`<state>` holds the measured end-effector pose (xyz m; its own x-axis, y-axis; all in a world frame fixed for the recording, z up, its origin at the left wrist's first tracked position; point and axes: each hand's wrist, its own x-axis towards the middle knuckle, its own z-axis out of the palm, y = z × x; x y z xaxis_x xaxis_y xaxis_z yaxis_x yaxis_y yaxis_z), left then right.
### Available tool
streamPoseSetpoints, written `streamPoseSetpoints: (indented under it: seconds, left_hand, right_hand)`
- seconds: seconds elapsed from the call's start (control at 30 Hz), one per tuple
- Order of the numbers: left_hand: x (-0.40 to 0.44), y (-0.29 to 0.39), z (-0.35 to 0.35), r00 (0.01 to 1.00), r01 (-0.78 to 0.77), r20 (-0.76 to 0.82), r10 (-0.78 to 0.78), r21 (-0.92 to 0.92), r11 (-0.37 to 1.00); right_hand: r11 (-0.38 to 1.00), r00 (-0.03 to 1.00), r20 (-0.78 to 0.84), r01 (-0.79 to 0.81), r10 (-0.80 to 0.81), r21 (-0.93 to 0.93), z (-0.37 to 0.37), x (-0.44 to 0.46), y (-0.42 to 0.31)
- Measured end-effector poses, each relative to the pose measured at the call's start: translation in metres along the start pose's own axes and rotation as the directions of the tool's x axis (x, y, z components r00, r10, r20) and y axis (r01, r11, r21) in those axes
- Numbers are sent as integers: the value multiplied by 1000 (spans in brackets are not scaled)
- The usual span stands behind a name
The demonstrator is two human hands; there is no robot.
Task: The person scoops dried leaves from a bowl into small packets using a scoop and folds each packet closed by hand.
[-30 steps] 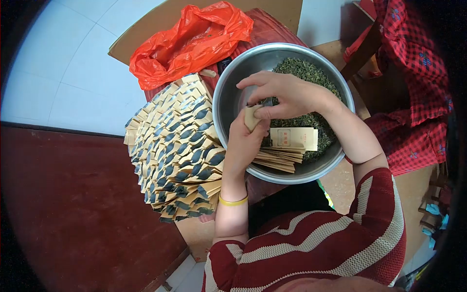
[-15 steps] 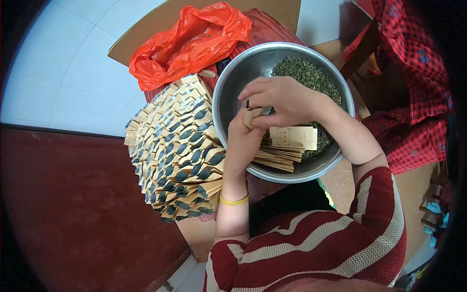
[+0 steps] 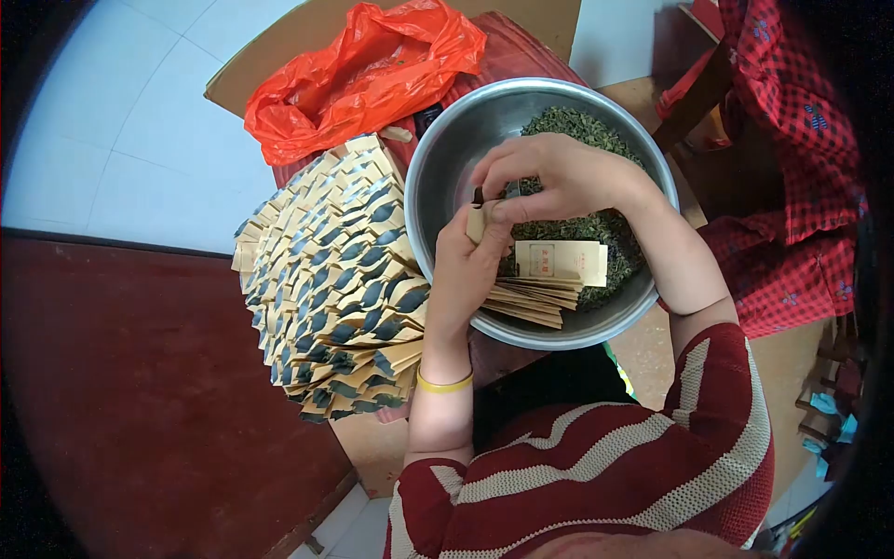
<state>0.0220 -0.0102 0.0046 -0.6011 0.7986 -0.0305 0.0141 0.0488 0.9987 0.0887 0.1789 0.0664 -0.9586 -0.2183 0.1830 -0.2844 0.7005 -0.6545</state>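
My left hand [image 3: 463,265], a yellow band on its wrist, is closed around a small brown paper packet [image 3: 475,224] above the metal basin [image 3: 445,140]. The thumb and curled fingers of my right hand [image 3: 549,177] pinch the packet's upper end, where a dark inside shows. Most of the packet is hidden by the fingers. Below my hands, a stack of flat paper packets [image 3: 535,296] and a printed packet [image 3: 559,261] lie in the basin on dried green leaves [image 3: 587,130].
Left of the basin stands a large bundle of opened paper packets [image 3: 335,270] with dark mouths. Behind it lies a crumpled red plastic bag [image 3: 363,79] on a red cloth [image 3: 521,51]. A red checked cloth [image 3: 801,168] hangs at the right.
My right hand's thumb has shifted against the packet's upper end, and its fingers have drawn in closer around it. My left hand keeps its hold. The view has shifted slightly.
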Motion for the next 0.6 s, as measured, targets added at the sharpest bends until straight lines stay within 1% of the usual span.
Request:
streamPoseSetpoints:
  seconds: [0.03,0.07,0.1,0.13,0.17,0.2,0.27,0.3,0.33,0.37,0.43,0.47,0.53,0.57,0.6]
  left_hand:
    - [1,-5,-1,999,-33,16,34,-36,999]
    - [1,-7,-2,997,-65,32,67,-71,995]
    - [0,-6,-2,997,-64,33,66,-71,995]
    - [-2,-4,-1,998,-38,52,44,-110,993]
    - [-3,-1,0,997,-12,72,23,-150,989]
    - [-3,2,1,997,-12,73,23,-150,989]
    - [-4,7,0,997,63,53,-54,-190,980]
    - [-4,6,0,997,63,51,-54,-188,980]
    - [-2,4,0,1000,8,19,-5,-181,983]
    - [-1,2,1,999,-47,-14,45,-174,984]
    - [-1,3,2,1000,-25,-18,22,-149,989]
    - [-2,3,1,1000,2,-19,-4,-117,993]
    - [-2,1,0,1000,-12,-3,11,-105,994]
    - [-1,0,0,999,-24,20,26,-94,995]
    - [-1,1,1,999,-22,23,24,-93,995]
  right_hand:
    - [999,1000,-25,10,-9,39,0,0,2]
    - [999,1000,-23,10,-9,39,0,2,3]
    - [980,986,154,-91,64,175,2,4,4]
    - [934,936,334,-213,111,287,4,5,5]
    - [933,936,333,-214,112,289,5,5,6]
    - [931,943,320,-191,87,311,6,5,8]
    - [928,949,309,-165,59,332,6,6,7]
    - [948,973,228,-109,39,299,5,6,5]
    - [964,989,149,-53,14,260,4,6,4]
    - [965,988,152,-52,12,259,4,5,5]
    - [972,997,-74,-5,23,235,2,3,8]
    - [972,997,-70,-3,20,234,0,4,9]
    - [986,994,51,-101,95,133,-2,5,9]
    - [986,994,49,-101,95,133,-1,4,9]
    - [993,997,-5,-82,82,90,0,4,9]
